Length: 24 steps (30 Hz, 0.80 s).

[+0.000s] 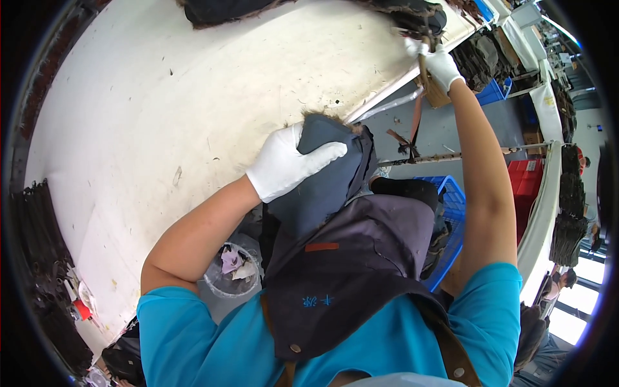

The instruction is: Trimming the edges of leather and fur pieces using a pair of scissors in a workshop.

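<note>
My left hand (290, 161), in a white glove, is shut on a dark blue-grey piece of material (309, 193) with fur along its edge, thumb on top, at the table's near edge above my apron. My right hand (442, 68), also gloved, reaches to the upper right and grips a thin brown stick-like item (423, 74) beside dark furry pieces (416, 16) at the table's edge; what exactly that item is I cannot tell.
The white table (129, 116) spans the left and top. Below are a bin with scraps (232, 271) and a blue crate (451, 232). At right stand a red crate (522, 180), another blue crate (493, 90), dark stacks (567, 226) and other people (561, 280).
</note>
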Each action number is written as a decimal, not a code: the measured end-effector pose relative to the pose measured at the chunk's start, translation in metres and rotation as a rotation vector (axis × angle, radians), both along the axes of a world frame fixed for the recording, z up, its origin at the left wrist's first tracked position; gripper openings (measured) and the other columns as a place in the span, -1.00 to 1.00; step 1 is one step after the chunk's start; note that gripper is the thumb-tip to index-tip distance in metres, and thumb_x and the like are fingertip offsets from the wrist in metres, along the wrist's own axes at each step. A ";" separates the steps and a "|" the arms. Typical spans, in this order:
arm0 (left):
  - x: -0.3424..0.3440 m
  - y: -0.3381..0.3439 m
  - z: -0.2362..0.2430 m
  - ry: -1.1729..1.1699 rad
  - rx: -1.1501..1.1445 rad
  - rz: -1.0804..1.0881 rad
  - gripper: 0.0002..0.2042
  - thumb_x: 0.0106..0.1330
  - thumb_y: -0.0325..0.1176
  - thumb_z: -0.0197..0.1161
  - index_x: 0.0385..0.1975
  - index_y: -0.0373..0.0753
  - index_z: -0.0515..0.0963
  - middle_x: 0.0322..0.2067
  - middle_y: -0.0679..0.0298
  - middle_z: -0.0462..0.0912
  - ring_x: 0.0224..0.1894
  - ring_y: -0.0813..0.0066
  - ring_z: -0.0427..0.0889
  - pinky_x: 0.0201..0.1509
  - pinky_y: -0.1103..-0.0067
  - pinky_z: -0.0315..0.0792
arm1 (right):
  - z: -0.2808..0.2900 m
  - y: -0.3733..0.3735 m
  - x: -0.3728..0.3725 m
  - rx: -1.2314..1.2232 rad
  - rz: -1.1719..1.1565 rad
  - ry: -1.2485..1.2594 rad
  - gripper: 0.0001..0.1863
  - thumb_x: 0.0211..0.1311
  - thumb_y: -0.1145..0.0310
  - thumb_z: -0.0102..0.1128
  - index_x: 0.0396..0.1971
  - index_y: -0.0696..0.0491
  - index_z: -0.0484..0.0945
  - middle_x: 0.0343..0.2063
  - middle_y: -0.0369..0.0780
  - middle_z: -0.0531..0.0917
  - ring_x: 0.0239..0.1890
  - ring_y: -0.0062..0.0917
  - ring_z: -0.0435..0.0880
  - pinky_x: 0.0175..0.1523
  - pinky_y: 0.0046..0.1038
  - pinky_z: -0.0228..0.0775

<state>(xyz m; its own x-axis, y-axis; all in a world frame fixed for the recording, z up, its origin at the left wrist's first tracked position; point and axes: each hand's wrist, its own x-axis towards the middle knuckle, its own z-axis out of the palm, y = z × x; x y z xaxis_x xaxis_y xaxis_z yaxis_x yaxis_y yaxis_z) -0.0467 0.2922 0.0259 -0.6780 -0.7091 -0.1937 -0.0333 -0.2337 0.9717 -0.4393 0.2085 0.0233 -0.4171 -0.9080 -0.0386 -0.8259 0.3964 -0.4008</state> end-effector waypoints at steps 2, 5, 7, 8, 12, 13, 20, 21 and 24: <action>0.000 -0.001 0.000 -0.016 -0.006 -0.012 -0.76 0.15 -0.30 0.31 -0.25 -0.29 0.57 -0.36 0.38 0.62 -0.34 0.73 0.51 -0.22 0.71 0.43 | -0.002 -0.006 -0.002 -0.057 -0.353 -0.595 -0.35 0.10 -0.21 0.02 -0.04 0.06 0.38 -0.22 -0.17 0.61 -0.29 -0.41 0.60 -0.27 -0.42 0.41; -0.002 -0.002 0.003 0.025 -0.005 -0.005 -0.75 0.15 -0.29 0.31 -0.25 -0.29 0.57 -0.38 0.37 0.62 -0.35 0.72 0.52 -0.22 0.71 0.43 | -0.007 0.007 -0.008 -0.268 -0.331 -1.001 -0.43 0.10 -0.23 0.00 -0.17 -0.01 0.45 -0.40 -0.31 0.58 -0.45 -0.54 0.55 -0.42 -0.47 0.35; -0.004 -0.004 0.007 -0.023 -0.041 -0.054 -0.82 0.18 -0.41 0.27 -0.24 -0.31 0.55 -0.35 0.38 0.61 -0.31 0.71 0.52 -0.18 0.71 0.41 | -0.009 0.003 -0.004 -0.087 -0.215 -0.451 -0.55 0.15 -0.10 0.02 -0.27 0.01 0.52 -0.48 -0.27 0.61 -0.45 -0.41 0.60 -0.38 -0.45 0.41; -0.001 -0.003 0.005 -0.029 -0.035 -0.033 -0.82 0.18 -0.41 0.27 -0.24 -0.31 0.55 -0.35 0.38 0.61 -0.31 0.71 0.52 -0.18 0.71 0.41 | 0.004 0.005 0.033 0.034 0.047 0.234 -0.25 -0.01 -0.31 0.01 -0.07 0.08 0.47 -0.49 -0.08 0.63 -0.40 -0.31 0.65 -0.25 -0.36 0.49; 0.004 -0.006 0.000 -0.009 -0.037 -0.008 -0.80 0.18 -0.39 0.27 -0.23 -0.30 0.55 -0.34 0.39 0.60 -0.30 0.72 0.51 -0.18 0.71 0.41 | 0.042 0.011 0.108 0.287 0.246 0.218 -0.20 -0.07 -0.28 0.10 -0.02 0.13 0.42 -0.31 0.00 0.62 -0.19 -0.29 0.62 -0.07 -0.41 0.40; 0.004 -0.006 -0.001 -0.049 -0.053 -0.032 -0.79 0.18 -0.39 0.28 -0.22 -0.29 0.55 -0.34 0.40 0.60 -0.30 0.73 0.50 -0.18 0.71 0.41 | 0.037 0.006 0.109 0.295 0.230 0.179 -0.20 -0.06 -0.27 0.10 -0.01 0.13 0.41 -0.26 0.01 0.61 -0.14 -0.30 0.60 -0.02 -0.42 0.37; 0.004 -0.004 0.003 0.001 -0.077 -0.027 -0.77 0.17 -0.34 0.29 -0.22 -0.28 0.55 -0.36 0.40 0.60 -0.33 0.73 0.49 -0.21 0.71 0.41 | 0.026 0.011 0.085 -0.333 -0.327 -1.032 -0.35 -0.10 -0.28 0.18 -0.44 0.10 0.39 -0.61 -0.20 0.35 -0.62 -0.49 0.25 -0.52 -0.33 0.22; 0.007 -0.004 0.001 -0.017 -0.090 -0.025 -0.77 0.17 -0.34 0.30 -0.22 -0.28 0.55 -0.37 0.40 0.60 -0.34 0.73 0.49 -0.22 0.71 0.41 | 0.032 0.018 0.106 -0.405 -0.370 -0.978 -0.45 0.00 -0.17 0.19 -0.39 0.09 0.42 -0.66 -0.25 0.39 -0.64 -0.56 0.30 -0.53 -0.47 0.23; 0.003 -0.004 0.006 -0.039 -0.120 -0.052 -0.77 0.16 -0.33 0.30 -0.23 -0.28 0.55 -0.38 0.40 0.60 -0.35 0.74 0.49 -0.22 0.71 0.41 | 0.021 0.036 0.097 -0.332 0.056 -0.467 -0.51 0.05 -0.08 0.22 -0.33 0.11 0.48 -0.65 -0.30 0.44 -0.60 -0.64 0.36 -0.48 -0.56 0.23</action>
